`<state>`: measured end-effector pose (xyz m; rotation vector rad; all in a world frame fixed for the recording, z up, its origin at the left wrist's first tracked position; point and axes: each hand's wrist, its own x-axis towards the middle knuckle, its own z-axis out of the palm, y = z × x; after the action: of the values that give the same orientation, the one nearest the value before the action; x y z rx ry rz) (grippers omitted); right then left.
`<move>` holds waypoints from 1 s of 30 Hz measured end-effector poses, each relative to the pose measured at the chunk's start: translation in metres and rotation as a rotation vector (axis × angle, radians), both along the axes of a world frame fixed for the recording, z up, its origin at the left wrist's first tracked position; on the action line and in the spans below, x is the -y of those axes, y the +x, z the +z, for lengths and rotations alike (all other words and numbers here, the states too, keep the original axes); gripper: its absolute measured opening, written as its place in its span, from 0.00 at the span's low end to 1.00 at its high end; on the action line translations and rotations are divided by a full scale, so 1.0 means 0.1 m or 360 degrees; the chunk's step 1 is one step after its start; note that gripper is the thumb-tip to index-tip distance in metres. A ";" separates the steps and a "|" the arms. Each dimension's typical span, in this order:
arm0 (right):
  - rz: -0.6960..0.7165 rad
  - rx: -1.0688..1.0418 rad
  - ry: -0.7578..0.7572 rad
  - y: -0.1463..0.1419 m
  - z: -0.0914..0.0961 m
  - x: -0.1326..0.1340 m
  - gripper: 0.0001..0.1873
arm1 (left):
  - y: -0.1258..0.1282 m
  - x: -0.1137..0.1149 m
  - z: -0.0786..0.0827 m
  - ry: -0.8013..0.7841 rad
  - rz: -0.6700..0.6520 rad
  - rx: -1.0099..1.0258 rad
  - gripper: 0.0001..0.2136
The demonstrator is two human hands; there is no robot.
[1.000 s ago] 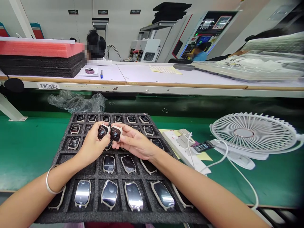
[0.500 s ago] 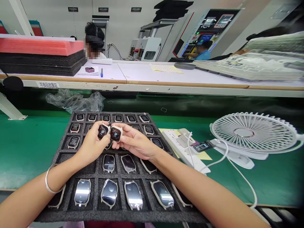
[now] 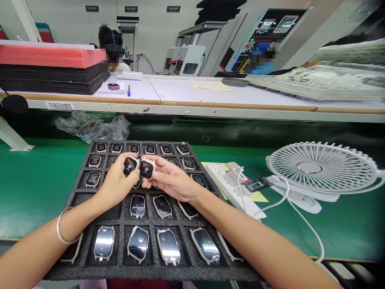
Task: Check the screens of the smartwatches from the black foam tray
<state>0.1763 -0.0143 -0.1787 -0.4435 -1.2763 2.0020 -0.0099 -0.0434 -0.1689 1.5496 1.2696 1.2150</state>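
Our left hand (image 3: pixel 116 184) grasped one cream-framed, black-screened, rounded-square watch (image 3: pixel 130 165), our right hand (image 3: pixel 173 179) its twin (image 3: pixel 147 169), side by side above the compartmented black foam tray (image 3: pixel 150 273); neither had shifted noticeably, so the paired hold continued. A round white fan (image 3: pixel 309 167) shared the green table (image 3: pixel 39 180); a person (image 3: pixel 110 38) was beyond.

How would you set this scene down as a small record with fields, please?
left hand: holds a strapless smartwatch, screen lit
right hand: holds a second strapless smartwatch beside it, screen lit
beneath hands: black foam tray with more strapless smartwatches in compartments
right of tray: white power strip, white fan
behind tray: crumpled clear plastic
shelf: pink foam on black foam sheets, blue pen
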 end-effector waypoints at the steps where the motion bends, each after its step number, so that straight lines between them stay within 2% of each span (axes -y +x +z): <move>1: -0.0003 -0.0006 -0.0004 0.00 0.00 0.00 0.26 | 0.00 0.00 0.00 0.0001 -0.0002 -0.0003 0.19; 12: -0.0059 0.0005 -0.0035 -0.01 0.01 0.00 0.26 | 0.00 -0.03 -0.02 -0.0003 -0.0006 0.0054 0.17; 18: -0.0210 -0.0014 -0.0249 0.02 0.05 -0.07 0.21 | 0.01 -0.05 0.08 -0.0483 0.0010 0.0563 0.27; 20: -0.0256 -0.0022 -0.0293 0.04 0.05 -0.10 0.19 | 0.00 -0.04 0.10 -0.0556 -0.0024 0.0741 0.29; 25: -0.0328 0.0008 -0.0242 0.04 0.02 -0.12 0.15 | -0.01 -0.03 0.09 -0.0519 -0.0152 0.0879 0.28; 30: -0.0347 0.0033 -0.0153 0.03 0.03 -0.07 0.19 | -0.01 -0.03 0.08 -0.0470 -0.0157 0.0870 0.30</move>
<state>0.1795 -0.0071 -0.1754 -0.6237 -1.0971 1.8832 -0.0113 -0.0403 -0.1606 0.9648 0.9442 1.2135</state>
